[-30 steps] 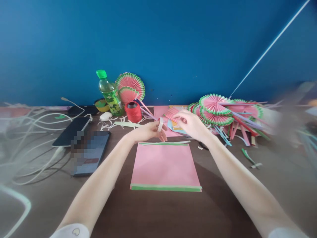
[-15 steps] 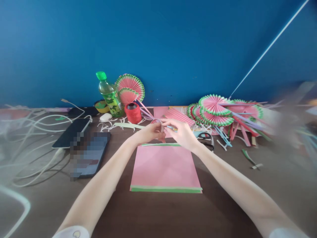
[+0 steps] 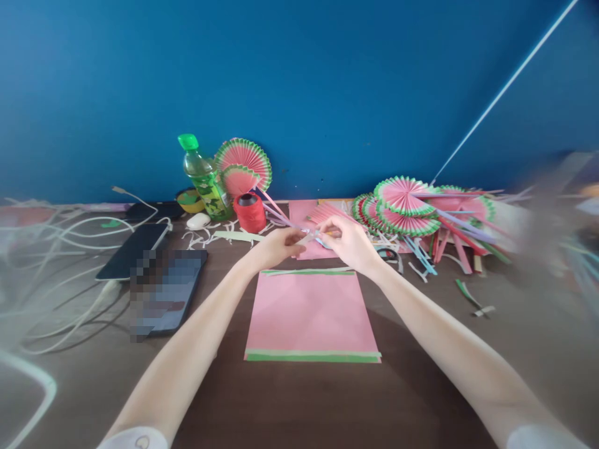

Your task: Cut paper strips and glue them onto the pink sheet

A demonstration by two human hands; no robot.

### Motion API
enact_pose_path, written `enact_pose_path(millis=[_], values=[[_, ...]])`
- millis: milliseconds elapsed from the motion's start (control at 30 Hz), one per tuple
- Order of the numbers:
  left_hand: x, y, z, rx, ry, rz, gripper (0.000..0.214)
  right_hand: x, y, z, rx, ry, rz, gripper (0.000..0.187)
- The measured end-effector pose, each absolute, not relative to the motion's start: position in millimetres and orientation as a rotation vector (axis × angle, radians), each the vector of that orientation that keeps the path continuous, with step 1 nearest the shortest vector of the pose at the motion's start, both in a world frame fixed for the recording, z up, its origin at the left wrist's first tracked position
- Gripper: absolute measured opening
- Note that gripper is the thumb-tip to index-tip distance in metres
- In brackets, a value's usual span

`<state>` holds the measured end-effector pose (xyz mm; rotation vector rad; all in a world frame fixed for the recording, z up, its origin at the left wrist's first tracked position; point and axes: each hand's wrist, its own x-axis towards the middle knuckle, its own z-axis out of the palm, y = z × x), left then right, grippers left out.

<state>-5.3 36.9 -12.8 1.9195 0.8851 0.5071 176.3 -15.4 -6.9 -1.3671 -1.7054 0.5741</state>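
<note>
A short pale strip of tape (image 3: 307, 238) stretches between my two hands, above the far edge of a pink sheet of paper (image 3: 309, 312). My left hand (image 3: 279, 245) pinches its left end. At the other end, my right hand (image 3: 345, 242) pinches it between thumb and fingers. Green bands run along the near and far edges of the sheet, each with a pale strip along it. The sheet lies flat on the dark table. Whether my left palm also holds a tape roll is hidden.
Behind my hands stand a red thread spool (image 3: 250, 213) and a green-capped bottle (image 3: 206, 181). Pleated watermelon-coloured paper fans (image 3: 406, 196) pile up at right, near partly hidden scissors (image 3: 389, 254). Phones (image 3: 175, 296) and white cables (image 3: 60, 249) lie at left, paper scraps around.
My hands have drawn slightly apart, and the pale strip now shows between them. The ring-shaped thing seen at my left fingers before is no longer clearly visible. The pink sheet stays put.
</note>
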Motion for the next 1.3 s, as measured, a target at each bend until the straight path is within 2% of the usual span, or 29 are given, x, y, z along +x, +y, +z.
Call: enact_pose_path(millis=[233, 600, 733, 967, 1033, 1100, 1300], values=[[-4.9, 34.5, -16.1, 2.017, 0.870, 0.600, 0.029, 182.7, -14.9, 0.5, -1.357, -1.673, 0.642, 0.004], [1.4, 23.8, -4.8, 2.198, 0.995, 0.743, 0.011, 195.5, -13.5, 11.2, -1.413, -1.542, 0.886, 0.012], [-1.2, 23.5, 2.0, 2.232, 1.015, 0.745, 0.012, 207.8, -12.5, 14.5, -1.528, -1.600, 0.754, 0.014], [-14.9, 29.2, 11.9, 2.227, 1.037, 0.693, 0.015, 261.6, -14.2, 21.3, -1.889, -1.976, 0.737, 0.017], [-19.2, 31.8, 12.5, 2.231, 1.071, 0.673, 0.016, 272.7, -19.0, 15.3, -1.976, -2.083, 0.805, 0.024], [-23.4, 34.4, 13.1, 2.242, 1.097, 0.669, 0.016, 278.3, -26.9, 6.0, -2.042, -2.202, 0.742, 0.034], [-31.8, 38.2, 17.6, 2.225, 1.120, 0.654, 0.017, 275.6, -51.1, -21.4, -2.065, -2.481, 0.174, 0.047]])
